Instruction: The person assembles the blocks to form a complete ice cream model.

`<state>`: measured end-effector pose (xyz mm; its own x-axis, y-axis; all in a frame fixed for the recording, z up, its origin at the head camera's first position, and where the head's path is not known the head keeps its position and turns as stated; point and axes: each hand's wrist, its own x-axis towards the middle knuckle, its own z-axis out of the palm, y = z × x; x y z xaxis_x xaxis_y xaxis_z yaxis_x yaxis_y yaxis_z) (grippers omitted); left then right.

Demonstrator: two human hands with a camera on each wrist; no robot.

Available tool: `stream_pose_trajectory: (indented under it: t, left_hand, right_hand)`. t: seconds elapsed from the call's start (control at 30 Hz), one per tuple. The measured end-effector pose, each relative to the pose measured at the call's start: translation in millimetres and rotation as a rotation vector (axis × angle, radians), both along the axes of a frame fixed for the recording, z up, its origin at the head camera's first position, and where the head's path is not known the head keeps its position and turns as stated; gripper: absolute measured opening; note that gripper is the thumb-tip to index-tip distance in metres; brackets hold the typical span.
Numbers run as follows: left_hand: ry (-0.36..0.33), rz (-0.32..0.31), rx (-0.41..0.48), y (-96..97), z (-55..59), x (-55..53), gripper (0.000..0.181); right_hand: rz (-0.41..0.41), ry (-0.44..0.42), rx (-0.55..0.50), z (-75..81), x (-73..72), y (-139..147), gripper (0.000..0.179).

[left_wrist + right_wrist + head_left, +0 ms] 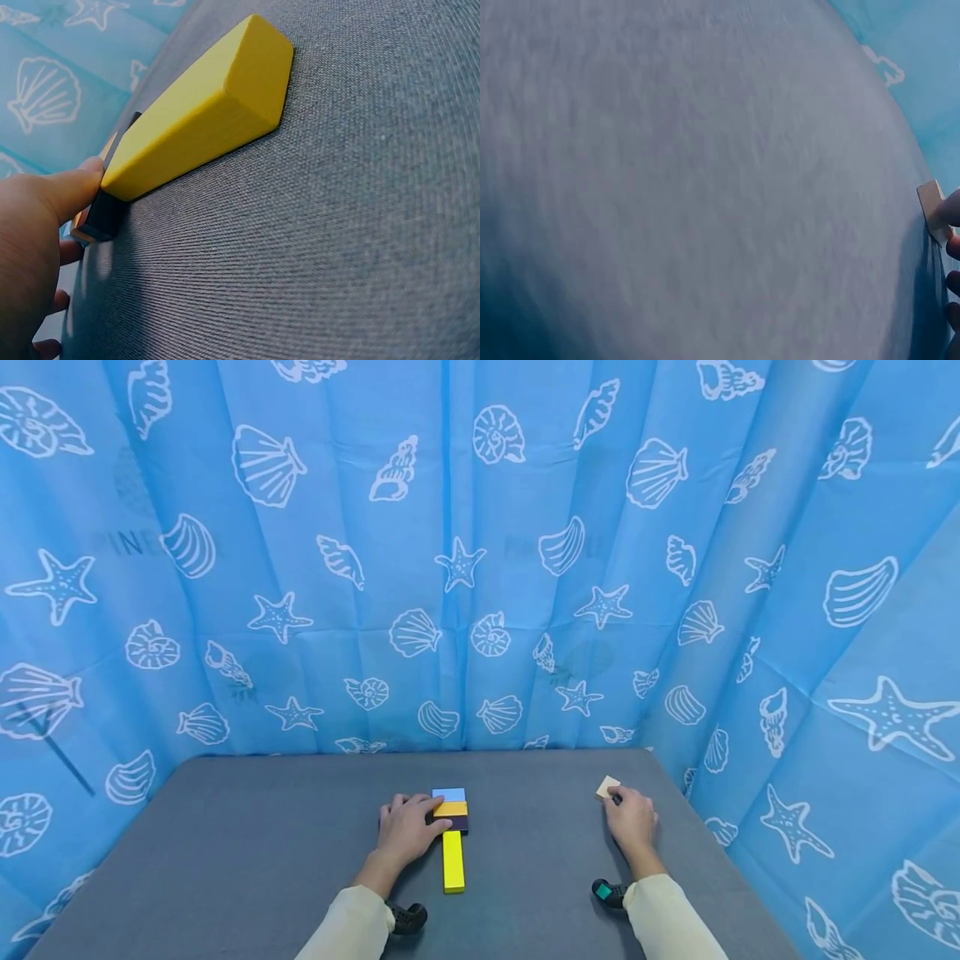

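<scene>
On the grey table, a light blue block, an orange block and a dark block lie side by side, long edges together. A long yellow block extends from the dark one toward the person. My left hand rests at their left side, its index finger touching near the blue and orange blocks and its thumb on the dark one. In the left wrist view, that thumb lies at the yellow block's far end. Farther right, my right hand pinches a pale wooden block by the table's far right corner.
Grey cloth covers the table. A blue curtain with white shell and starfish prints hangs behind it and along the right side. Black wrist devices sit under both cream sleeves.
</scene>
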<state>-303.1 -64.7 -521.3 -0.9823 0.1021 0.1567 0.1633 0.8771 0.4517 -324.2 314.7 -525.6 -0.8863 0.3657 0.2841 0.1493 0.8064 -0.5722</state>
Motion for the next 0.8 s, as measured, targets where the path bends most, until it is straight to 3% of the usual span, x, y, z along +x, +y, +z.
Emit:
stream_pose_trajectory:
  t: [0.43, 0.8]
  left_hand:
    - [0.007, 0.003, 0.003, 0.5, -1.3, 0.1, 0.055]
    - [0.008, 0.003, 0.021, -0.3, -1.6, 3.1, 0.055]
  right_hand:
    - [-0.021, 0.012, -0.020, -2.1, -6.2, -22.1, 0.026]
    - [0.031, 0.050, -0.027, -4.9, -6.3, -43.7, 0.023]
